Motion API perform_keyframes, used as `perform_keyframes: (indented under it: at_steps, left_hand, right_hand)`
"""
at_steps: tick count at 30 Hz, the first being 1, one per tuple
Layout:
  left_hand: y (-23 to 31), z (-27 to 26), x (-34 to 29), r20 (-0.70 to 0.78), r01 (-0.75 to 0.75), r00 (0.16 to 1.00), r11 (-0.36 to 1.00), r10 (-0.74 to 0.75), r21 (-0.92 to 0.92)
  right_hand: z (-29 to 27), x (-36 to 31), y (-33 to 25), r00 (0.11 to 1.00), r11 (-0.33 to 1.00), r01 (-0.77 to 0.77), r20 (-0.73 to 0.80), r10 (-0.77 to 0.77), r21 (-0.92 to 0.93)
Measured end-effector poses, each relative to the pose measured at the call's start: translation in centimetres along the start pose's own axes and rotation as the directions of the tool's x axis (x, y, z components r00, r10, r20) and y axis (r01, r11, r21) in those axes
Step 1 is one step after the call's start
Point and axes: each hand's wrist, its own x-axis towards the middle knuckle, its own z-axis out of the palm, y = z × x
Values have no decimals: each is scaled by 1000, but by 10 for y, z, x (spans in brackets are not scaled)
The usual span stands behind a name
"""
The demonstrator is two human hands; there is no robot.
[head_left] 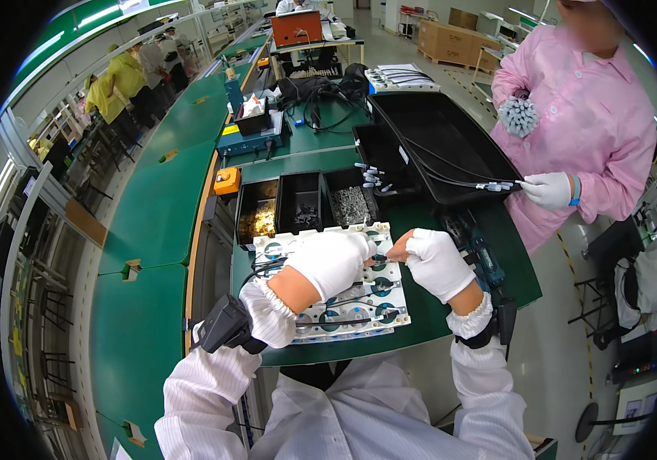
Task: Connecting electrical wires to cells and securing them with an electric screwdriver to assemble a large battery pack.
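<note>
A white panel fixture (359, 331) with round blue-green cutouts and black cables lies on the green bench before me. Over its upper part, my left hand (332, 264), in a white glove with bare fingertips, is closed in a pinch. Just right of it, my right hand (436, 264) is also closed, thumb and fingers pressed together. Between the fingertips is a small dark part (380, 259), like a short cable end; its exact kind is too small to tell. Another black cable (344, 322) runs across the panel's lower part.
Behind the panel stand black bins of brass-coloured parts (258, 220), dark parts (305, 212) and silver parts (353, 205). A large black tray (436, 126) holds cables. A power screwdriver (483, 257) lies right. Another person in pink (574, 115) holds a grey-tipped bundle (519, 116) and touches cable ends.
</note>
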Motion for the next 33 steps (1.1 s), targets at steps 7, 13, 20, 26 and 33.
perform_keyframes:
  at_steps: [7,13,20,26,33]
  left_hand:
    - [6,-5,1,-12,48,999,995,-49,-92]
    - [2,-7,-1,-22,93,995,969,-101,-228]
    - [-13,-5,-35,-103,106,988,989,-116,-99]
    - [-21,-14,-64,-161,237,946,940,-280,-245]
    - [-47,-16,-106,-338,344,826,879,-450,-331]
  right_hand:
    - [-3,4,-8,991,960,135,24,-133,-244]
    - [-1,7,-14,982,910,187,97,-162,-371]
    - [-9,11,-12,986,945,123,141,-83,-302]
    - [-6,15,-23,986,963,49,167,-4,-266]
    - [-8,16,-25,989,947,9,143,39,-320]
